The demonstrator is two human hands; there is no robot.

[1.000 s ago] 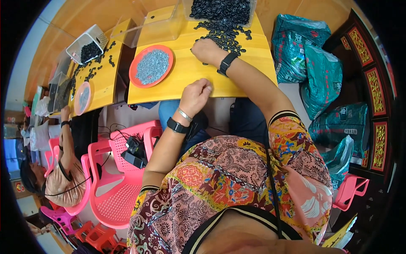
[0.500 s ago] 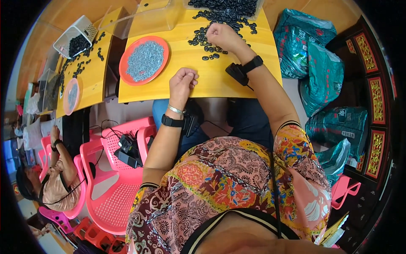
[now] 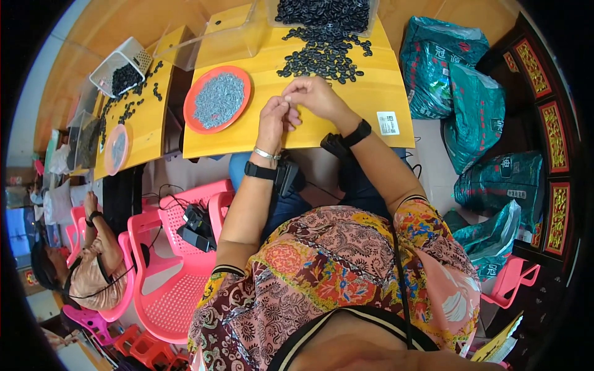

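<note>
My left hand [image 3: 276, 120] is closed in a pinch above the front edge of the yellow table [image 3: 359, 127]. My right hand [image 3: 315, 98] meets it, thumb and fingertips pressed together at the left fingertips. What either hand holds is too small or hidden to make out. Beyond the right hand lies a loose spread of small black oval plastic pieces [image 3: 322, 59]. To the left of my hands, an orange-red plate [image 3: 248, 93] carries a heap of small silvery metal pieces [image 3: 218, 99].
A clear bin [image 3: 374, 23] of black pieces stands at the table's far side, another clear box [image 3: 226, 52] left of it. A white label [image 3: 388, 123] lies at right. Teal sacks [image 3: 473, 111] stand right; a pink chair [image 3: 179, 278] and a seated person [image 3: 96, 266] are left.
My right hand has come back from the black pieces toward me and now meets my left hand. The white label, hidden before by my right arm, now shows. The whole view has shifted slightly.
</note>
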